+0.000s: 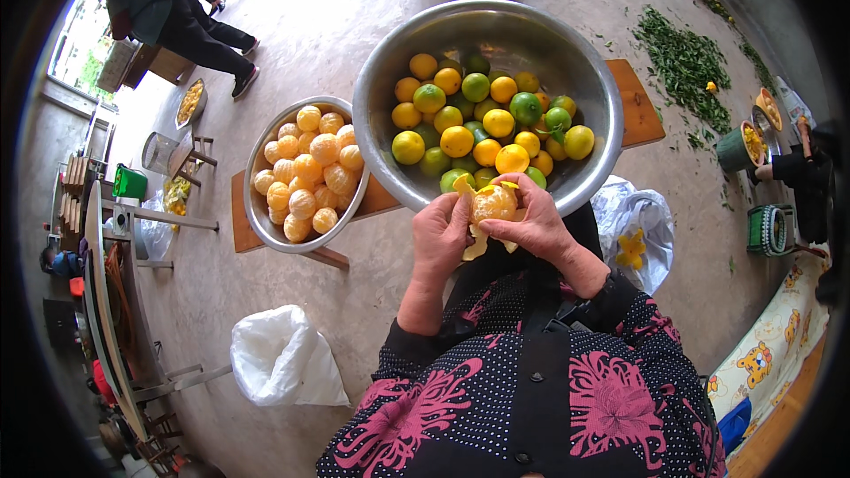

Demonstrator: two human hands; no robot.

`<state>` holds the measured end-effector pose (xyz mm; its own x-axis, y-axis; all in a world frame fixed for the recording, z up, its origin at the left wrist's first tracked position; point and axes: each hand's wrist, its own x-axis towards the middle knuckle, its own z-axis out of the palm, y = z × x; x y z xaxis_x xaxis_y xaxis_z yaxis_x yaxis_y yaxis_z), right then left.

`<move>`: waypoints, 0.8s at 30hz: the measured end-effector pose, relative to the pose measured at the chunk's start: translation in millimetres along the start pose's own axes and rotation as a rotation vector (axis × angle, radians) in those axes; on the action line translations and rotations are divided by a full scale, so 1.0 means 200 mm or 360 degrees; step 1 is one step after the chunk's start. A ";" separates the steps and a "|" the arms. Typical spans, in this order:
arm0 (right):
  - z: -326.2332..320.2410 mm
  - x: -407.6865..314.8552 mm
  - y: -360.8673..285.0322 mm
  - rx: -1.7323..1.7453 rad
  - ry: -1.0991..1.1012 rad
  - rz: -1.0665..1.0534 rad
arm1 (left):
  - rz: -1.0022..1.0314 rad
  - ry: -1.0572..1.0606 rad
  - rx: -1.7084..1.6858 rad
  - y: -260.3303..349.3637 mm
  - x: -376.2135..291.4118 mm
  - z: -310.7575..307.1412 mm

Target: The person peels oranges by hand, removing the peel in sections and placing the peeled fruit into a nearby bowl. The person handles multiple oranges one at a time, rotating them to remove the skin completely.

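Both my hands hold one partly peeled citrus fruit [495, 204] in front of my body, at the near rim of a large metal basin [372, 153]. My left hand [440, 231] pinches a flap of yellow peel [463, 184] at the fruit's left side. My right hand [534, 219] grips the fruit from the right, its thumb across the lower part. More loosened peel hangs beneath. Unpeeled green and orange citrus fruits [498, 123] lie in the basin. To its left, a smaller metal bowl [251, 202] holds many peeled fruits [325, 149].
Both vessels rest on a wooden bench [635, 103]. A white sack [275, 355] stands at the lower left; a plastic bag [654, 219] with peel lies right. Leaves [684, 66] cover floor at the right. One person [159, 10] stands upper left; another [797, 162] is at the right edge.
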<state>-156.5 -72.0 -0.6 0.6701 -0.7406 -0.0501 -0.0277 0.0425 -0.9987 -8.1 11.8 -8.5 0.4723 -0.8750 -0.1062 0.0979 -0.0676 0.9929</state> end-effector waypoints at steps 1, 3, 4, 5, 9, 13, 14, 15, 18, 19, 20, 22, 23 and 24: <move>0.00 0.00 0.00 -0.0005 0.0002 -0.0003 | 0.0004 0.0032 0.0040 0.00 0.00 0.00; 0.00 0.00 0.00 -0.0016 0.0008 -0.0007 | 0.0044 0.0049 0.0126 -0.01 0.00 0.00; 0.00 0.00 0.00 -0.0023 0.0007 -0.0006 | 0.0080 0.0058 0.0156 -0.01 0.00 0.00; 0.00 0.00 0.00 -0.0029 0.0004 -0.0006 | 0.0103 0.0073 0.0199 -0.02 0.00 0.00; 0.00 0.00 -0.01 0.0031 -0.0014 0.0020 | 0.0052 0.0024 0.0024 -0.02 0.01 -0.01; 0.00 0.00 -0.02 -0.0010 -0.0016 -0.0050 | 0.0000 -0.0112 -0.0154 -0.01 0.01 -0.03; 0.00 0.00 -0.02 -0.0025 -0.0023 -0.0050 | 0.0010 -0.0156 -0.0162 -0.01 0.01 -0.03; 0.00 0.00 -0.02 -0.0039 -0.0033 -0.0050 | 0.0008 -0.0166 -0.0113 -0.01 0.01 -0.04; 0.00 0.00 -0.02 -0.0111 -0.0080 -0.0040 | 0.0070 -0.0188 -0.0016 -0.01 0.03 -0.06; 0.00 0.00 -0.02 -0.0126 -0.0090 -0.0051 | 0.0073 -0.0172 0.0011 -0.02 0.04 -0.06; 0.00 0.00 -0.02 -0.0142 -0.0100 -0.0062 | 0.0075 -0.0156 0.0039 -0.02 0.04 -0.06; 0.00 0.00 -0.01 -0.0119 -0.0110 -0.0080 | 0.0123 -0.0112 0.0154 -0.03 0.04 -0.07; 0.00 0.00 0.00 -0.0081 -0.0108 -0.0083 | 0.0165 -0.0098 0.0203 -0.04 0.04 -0.07; 0.00 0.00 0.00 -0.0042 -0.0106 -0.0087 | 0.0144 -0.0084 0.0230 -0.04 0.04 -0.07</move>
<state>-156.1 -72.5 -0.3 0.7190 -0.6950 0.0043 -0.0085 -0.0150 -0.9999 6.5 11.8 -18.9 0.4265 -0.9043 -0.0169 -0.0715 -0.0524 0.9961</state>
